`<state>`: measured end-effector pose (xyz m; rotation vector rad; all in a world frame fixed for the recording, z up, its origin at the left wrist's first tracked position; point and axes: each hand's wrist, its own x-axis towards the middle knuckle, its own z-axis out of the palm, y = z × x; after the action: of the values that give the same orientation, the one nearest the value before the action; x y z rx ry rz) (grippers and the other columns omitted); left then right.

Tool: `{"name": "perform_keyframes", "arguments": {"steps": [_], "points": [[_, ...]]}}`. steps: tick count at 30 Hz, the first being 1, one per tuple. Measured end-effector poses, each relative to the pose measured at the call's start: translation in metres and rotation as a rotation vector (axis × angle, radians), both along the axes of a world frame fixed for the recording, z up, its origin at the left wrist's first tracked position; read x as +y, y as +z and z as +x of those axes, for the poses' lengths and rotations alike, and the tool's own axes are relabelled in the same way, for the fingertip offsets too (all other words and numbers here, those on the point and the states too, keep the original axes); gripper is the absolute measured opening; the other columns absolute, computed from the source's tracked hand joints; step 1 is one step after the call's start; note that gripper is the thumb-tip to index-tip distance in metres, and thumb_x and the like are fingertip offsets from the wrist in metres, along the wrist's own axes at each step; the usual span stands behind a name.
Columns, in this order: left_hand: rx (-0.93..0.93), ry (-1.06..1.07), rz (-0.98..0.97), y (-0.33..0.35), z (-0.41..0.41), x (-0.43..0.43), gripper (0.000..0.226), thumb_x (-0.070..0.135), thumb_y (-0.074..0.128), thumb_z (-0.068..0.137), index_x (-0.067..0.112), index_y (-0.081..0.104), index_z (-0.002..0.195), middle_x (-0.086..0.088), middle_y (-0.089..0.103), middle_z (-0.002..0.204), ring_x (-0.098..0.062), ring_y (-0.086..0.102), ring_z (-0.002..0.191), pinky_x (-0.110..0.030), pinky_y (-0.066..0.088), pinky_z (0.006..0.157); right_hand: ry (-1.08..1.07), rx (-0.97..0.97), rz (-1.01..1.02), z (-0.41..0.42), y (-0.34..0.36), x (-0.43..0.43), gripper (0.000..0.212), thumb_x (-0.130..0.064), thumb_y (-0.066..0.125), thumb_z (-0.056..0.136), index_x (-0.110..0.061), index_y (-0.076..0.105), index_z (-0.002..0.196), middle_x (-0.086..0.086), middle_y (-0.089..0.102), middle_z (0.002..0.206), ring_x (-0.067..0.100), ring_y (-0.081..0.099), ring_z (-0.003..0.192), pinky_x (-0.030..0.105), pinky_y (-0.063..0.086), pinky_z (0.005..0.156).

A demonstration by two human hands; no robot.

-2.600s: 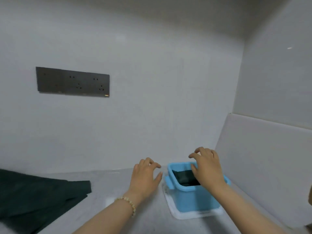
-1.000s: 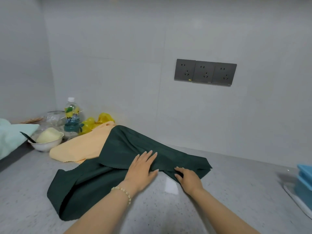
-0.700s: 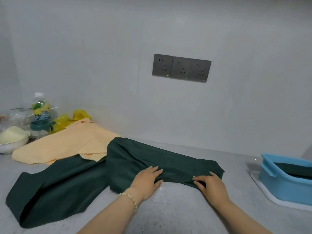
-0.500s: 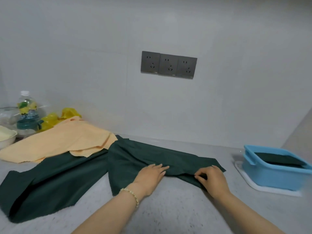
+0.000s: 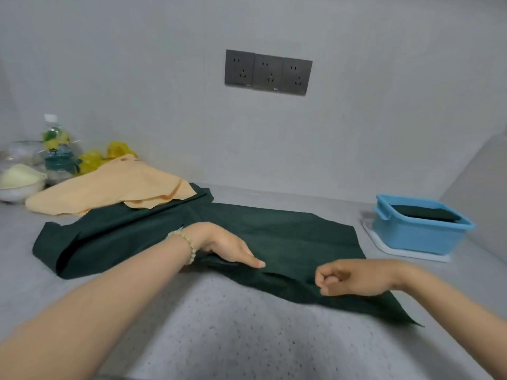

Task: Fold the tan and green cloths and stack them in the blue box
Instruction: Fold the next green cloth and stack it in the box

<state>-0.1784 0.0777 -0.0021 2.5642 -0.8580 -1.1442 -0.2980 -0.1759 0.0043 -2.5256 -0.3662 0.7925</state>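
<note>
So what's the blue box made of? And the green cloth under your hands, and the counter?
The blue box looks like plastic: smooth, even colour, moulded rim and handle. The green cloth seems a thin, matte fabric, since it lies in soft creases; the fibre can't be told. The counter looks like stone or a stone-like composite: grey with dark speckles.

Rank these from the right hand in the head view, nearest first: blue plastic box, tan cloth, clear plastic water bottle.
Measured from the right hand, which grips the dark green cloth:
1. Blue plastic box, close by to its right, toward the wall.
2. Tan cloth, across the counter at left rear.
3. Clear plastic water bottle, far left by the wall, beyond it.
</note>
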Motion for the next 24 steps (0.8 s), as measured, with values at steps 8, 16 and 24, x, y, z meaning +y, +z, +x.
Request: {"name": "perform_keyframes", "arguments": {"steps": [8,16,24], "points": [[-0.292,0.289,-0.535,-0.017,0.026,-0.019,0.044,0.044,0.043,0.098,0.021,0.051,0.136,0.001,0.055,0.137,-0.016,0.05,0.127,-0.026,0.038,0.104,-0.385,-0.307,0.241,0.031,-0.014,-0.013,0.009,-0.018,0.056,0.095,-0.013,0.063,0.096,0.002,0.071,0.103,0.018,0.064,0.098,0.022,0.047,0.088],[-0.579,0.236,-0.078,-0.083,0.048,-0.027,0.066,0.058,0.016,0.098,0.028,-0.007,0.152,-0.003,-0.009,0.16,-0.023,-0.011,0.147,-0.042,-0.006,0.119,-0.501,-0.475,-0.042,0.077,-0.069,-0.02,0.055,-0.037,0.046,0.098,-0.021,0.029,0.148,0.0,0.019,0.158,0.014,0.018,0.145,0.031,0.014,0.118],[-0.893,0.036,-0.081,-0.049,0.061,-0.032,0.048,0.056,0.031,0.097,0.022,0.056,0.118,-0.003,0.063,0.114,-0.024,0.057,0.107,-0.031,0.036,0.082,-0.704,-0.915,-0.264,0.088,-0.094,-0.036,0.041,-0.039,0.042,0.097,-0.013,0.06,0.07,-0.001,0.06,0.061,0.022,0.059,0.066,0.031,0.039,0.055]]}}
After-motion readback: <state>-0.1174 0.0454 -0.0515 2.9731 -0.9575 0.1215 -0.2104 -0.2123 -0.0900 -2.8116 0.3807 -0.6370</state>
